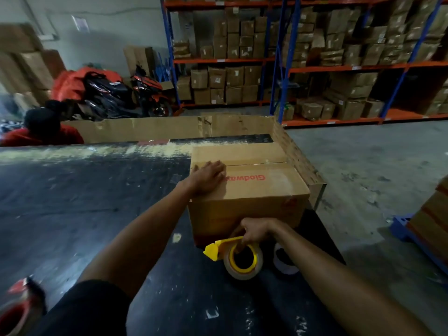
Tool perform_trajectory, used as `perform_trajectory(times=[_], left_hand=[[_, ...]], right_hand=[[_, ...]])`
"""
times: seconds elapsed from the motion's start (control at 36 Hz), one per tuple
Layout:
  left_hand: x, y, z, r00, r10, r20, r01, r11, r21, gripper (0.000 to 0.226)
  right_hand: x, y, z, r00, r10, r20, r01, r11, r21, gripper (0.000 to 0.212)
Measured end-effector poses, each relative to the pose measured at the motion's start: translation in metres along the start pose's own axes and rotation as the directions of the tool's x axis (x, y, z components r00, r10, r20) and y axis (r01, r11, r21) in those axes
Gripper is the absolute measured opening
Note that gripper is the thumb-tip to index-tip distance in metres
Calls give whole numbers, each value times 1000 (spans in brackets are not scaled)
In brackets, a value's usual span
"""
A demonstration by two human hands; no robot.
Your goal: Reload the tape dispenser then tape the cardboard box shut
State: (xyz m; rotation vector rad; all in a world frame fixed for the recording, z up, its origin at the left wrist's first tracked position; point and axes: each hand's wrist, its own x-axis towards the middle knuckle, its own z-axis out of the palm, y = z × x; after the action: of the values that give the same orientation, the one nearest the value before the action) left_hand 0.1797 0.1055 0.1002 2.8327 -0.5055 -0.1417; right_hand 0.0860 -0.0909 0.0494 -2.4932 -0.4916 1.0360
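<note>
A brown cardboard box with red lettering stands on the dark table, its top flaps folded down with a seam across the top. My left hand lies flat on the box's top left corner, fingers spread. Below the box's near face, my right hand grips a yellow tape dispenser that carries a roll of clear tape. The dispenser's blade end points left, just in front of the box's near side.
The dark scuffed table stretches left, with a cardboard wall along its far edge. A red tape dispenser lies at the near left. A person in red sits beyond the table. Shelves of boxes line the back.
</note>
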Motion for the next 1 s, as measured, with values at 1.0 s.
perform_trajectory(times=[1.0], left_hand=[[-12, 4, 16, 995, -17, -95, 31, 989, 146, 61]], right_hand=[[19, 1, 81, 804, -168, -571, 43, 973, -226, 29]])
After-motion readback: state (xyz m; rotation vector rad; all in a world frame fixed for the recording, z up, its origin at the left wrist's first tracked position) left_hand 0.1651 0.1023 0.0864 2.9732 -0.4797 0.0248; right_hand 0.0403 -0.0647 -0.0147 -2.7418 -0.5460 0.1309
